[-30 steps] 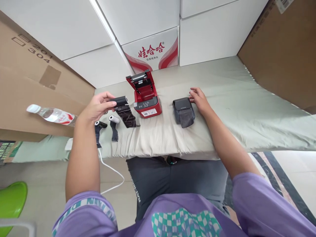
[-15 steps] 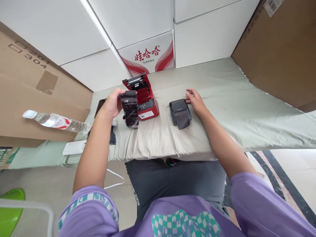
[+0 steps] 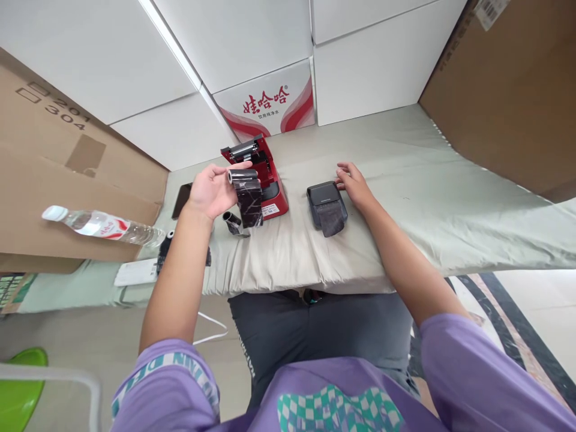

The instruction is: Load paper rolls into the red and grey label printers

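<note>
My left hand (image 3: 210, 191) holds a black roll (image 3: 243, 176) whose dark marbled strip (image 3: 251, 206) hangs down, its lower end curled on the cloth. The roll is just in front of a red printer (image 3: 265, 180) with its lid open. My right hand (image 3: 353, 183) rests with fingers apart on the cloth, touching the right side of a small black printer (image 3: 325, 201) that has a dark strip coming out of its front. Another small roll (image 3: 167, 247) lies partly hidden behind my left forearm.
A grey-green cloth covers the table (image 3: 405, 198). A black phone (image 3: 180, 200) and a water bottle (image 3: 101, 225) lie at the left. Cardboard boxes (image 3: 67, 168) stand left and far right, white cartons (image 3: 270, 102) at the back. A white cable (image 3: 211, 321) hangs off the table edge.
My left hand has carried the black roll rightward from the table's left side to in front of the red printer, and its strip has unrolled further. My right hand has stayed by the black printer.
</note>
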Motion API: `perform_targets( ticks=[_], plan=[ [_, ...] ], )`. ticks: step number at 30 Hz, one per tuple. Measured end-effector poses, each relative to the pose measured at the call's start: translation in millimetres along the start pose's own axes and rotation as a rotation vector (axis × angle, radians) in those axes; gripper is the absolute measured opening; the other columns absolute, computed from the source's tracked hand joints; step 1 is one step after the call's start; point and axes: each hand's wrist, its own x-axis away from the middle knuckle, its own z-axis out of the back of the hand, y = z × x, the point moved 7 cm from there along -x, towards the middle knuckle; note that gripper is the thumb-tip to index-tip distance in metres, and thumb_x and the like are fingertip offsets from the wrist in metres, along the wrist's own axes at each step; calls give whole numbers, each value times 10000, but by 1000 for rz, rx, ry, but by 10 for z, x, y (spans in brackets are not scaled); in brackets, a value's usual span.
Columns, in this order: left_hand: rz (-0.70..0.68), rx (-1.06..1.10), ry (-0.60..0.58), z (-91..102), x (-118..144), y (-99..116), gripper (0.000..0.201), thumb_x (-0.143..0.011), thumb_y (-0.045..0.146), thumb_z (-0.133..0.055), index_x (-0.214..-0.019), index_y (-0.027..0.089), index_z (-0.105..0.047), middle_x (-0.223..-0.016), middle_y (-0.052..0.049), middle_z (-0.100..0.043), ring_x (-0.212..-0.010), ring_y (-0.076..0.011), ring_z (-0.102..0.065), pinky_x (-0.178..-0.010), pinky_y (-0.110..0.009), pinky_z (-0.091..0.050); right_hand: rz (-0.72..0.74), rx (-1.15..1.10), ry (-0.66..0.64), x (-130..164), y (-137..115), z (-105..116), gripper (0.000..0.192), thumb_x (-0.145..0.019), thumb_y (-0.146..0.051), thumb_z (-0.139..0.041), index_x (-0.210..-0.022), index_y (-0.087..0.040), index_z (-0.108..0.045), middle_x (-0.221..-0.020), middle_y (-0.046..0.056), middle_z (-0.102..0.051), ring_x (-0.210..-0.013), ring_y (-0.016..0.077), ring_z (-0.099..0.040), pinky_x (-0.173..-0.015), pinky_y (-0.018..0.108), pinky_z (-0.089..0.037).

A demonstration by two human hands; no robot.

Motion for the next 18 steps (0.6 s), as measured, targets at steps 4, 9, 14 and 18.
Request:
perform_targets(
  ticks=[4, 9, 14, 18],
  plan=[
    [-68, -210, 51, 122, -52, 34, 394, -906, 325, -665, -1231, 120, -753, -1051, -119, -769, -927, -214, -739, -865, -324, -632, -5, -1, 4, -8, 14, -4, 444, -908, -538, -594, -1263, -272, -570, -1337, 110, -606, -991, 226, -691, -907, 441, -656],
    [-106, -812, 237, 232, -163, 94, 448, -878, 579, -734, -1071, 179, -793, -964, -87, -767, -819, -217, -707, -742, -306, -567, 1, 6, 8, -11, 15, -5, 439, -894, -564, -609, -1234, -289, -584, -1325, 96, -609, -989, 231, -683, -883, 435, -660],
    [-142, -1343, 339, 104, -362, 127, 571, -871, 756, -662, -991, 223, -829, -904, -122, -784, -958, -338, -711, -842, -384, -514, 2, 8, 9, -8, 12, 6, 435, -899, -569, -607, -1232, -290, -588, -1321, 98, -609, -990, 232, -681, -881, 441, -659],
    [-106, -1536, 354, -4, -521, 97, 614, -864, 792, -650, -1055, 240, -840, -1109, -176, -782, -1115, -427, -685, -911, -467, -492, -3, 6, 8, -14, 21, 3, 433, -906, -557, -602, -1243, -284, -587, -1328, 105, -611, -985, 231, -687, -891, 445, -659]
  ],
)
